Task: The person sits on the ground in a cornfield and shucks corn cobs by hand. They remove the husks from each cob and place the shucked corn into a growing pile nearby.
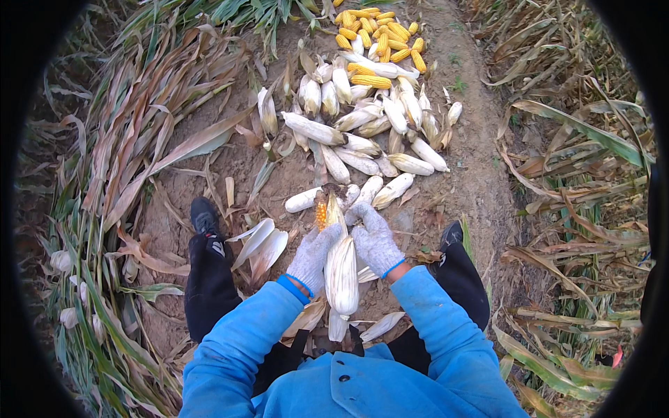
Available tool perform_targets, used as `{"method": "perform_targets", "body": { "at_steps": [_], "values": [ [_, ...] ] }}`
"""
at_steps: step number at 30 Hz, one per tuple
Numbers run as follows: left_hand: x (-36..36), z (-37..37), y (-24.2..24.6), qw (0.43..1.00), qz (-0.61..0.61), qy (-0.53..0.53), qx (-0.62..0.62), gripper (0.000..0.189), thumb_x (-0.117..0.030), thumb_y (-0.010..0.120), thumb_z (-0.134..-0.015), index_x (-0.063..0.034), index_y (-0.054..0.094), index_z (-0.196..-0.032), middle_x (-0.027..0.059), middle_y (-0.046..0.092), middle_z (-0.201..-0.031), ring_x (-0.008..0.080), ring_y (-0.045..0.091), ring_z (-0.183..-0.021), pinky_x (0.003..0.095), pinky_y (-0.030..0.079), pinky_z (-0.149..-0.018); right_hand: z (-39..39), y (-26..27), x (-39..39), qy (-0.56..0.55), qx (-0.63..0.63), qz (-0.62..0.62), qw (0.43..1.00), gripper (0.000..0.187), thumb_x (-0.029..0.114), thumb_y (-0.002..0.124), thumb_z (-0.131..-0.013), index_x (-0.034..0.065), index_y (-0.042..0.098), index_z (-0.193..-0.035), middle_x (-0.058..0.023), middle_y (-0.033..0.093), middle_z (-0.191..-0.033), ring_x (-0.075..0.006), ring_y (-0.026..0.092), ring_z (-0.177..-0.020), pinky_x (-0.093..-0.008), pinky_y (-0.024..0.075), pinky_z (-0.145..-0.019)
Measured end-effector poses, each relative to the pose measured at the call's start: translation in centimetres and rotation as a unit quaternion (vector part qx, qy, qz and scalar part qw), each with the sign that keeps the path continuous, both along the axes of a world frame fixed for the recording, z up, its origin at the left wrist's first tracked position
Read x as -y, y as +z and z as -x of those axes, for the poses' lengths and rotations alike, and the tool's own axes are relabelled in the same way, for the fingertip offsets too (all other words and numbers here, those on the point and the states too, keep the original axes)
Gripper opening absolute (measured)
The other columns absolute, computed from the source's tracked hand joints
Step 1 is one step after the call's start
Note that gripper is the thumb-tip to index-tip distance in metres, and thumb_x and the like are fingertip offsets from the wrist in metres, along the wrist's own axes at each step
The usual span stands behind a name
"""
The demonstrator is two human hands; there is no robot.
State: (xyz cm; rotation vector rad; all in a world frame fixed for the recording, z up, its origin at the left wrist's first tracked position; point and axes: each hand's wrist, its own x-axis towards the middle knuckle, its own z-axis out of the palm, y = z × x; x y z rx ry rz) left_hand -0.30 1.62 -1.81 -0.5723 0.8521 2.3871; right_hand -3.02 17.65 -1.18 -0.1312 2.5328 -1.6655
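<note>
My left hand (316, 256), in a pale knit glove with a blue cuff, grips a partly husked ear of corn (321, 213). Orange-yellow kernels show on the ear's left side, near dark silk at its far end. Pale husk leaves (342, 277) from it hang down toward my lap. My right hand (375, 240), gloved the same way, is curled close against the ear's right side. Whether its fingers pinch the husk is hidden. Just beyond my hands lie unhusked ears (393, 190) on the soil.
A heap of ears in dry husks (360, 117) spreads ahead, with bare yellow cobs (384, 36) behind it. Loose husk leaves (266, 248) lie by my left shoe (204, 215). Cut corn stalks (157, 109) cover the left; more dry stalks (585, 235) line the right.
</note>
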Motion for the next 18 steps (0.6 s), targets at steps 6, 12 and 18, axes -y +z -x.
{"method": "perform_targets", "body": {
  "at_steps": [6,12,18],
  "values": [
    [3.1,3.5,-0.3,0.983,0.134,0.114,-0.041,0.03,-0.029,0.065,-0.095,-0.0049,0.062,-0.113,0.0109,0.068,-0.098,0.0233,0.068,-0.083,0.038,0.058,-0.07,-1.0,1.3,-1.8,0.179,-0.039,-0.104,0.977,0.026,-0.002,0.052,-0.081,0.0054,0.064,-0.103,-0.0154,0.067,-0.101,-0.0372,0.064,-0.1,-0.0461,0.0517,-0.087],
    [9.4,7.2,2.3,0.934,0.186,0.303,-0.043,0.041,-0.037,0.07,-0.092,-0.0064,0.058,-0.116,0.0112,0.063,-0.096,0.027,0.066,-0.083,0.041,0.058,-0.074,-5.7,-0.5,-2.7,0.379,0.057,-0.301,0.874,0.028,0.017,0.059,-0.086,0.013,0.065,-0.112,-0.0143,0.067,-0.101,-0.035,0.065,-0.102,-0.048,0.0514,-0.088],
    [5.1,4.3,1.8,0.951,0.235,0.172,-0.1,0.041,-0.022,0.075,-0.089,-0.0045,0.058,-0.122,0.005,0.064,-0.101,0.0163,0.063,-0.085,0.0348,0.055,-0.074,-1.4,2.2,-3.1,0.129,0.051,-0.135,0.981,0.035,0.027,0.069,-0.088,0.0086,0.064,-0.116,-0.0125,0.068,-0.105,-0.0277,0.067,-0.097,-0.0398,0.0534,-0.087]
  ]
}}
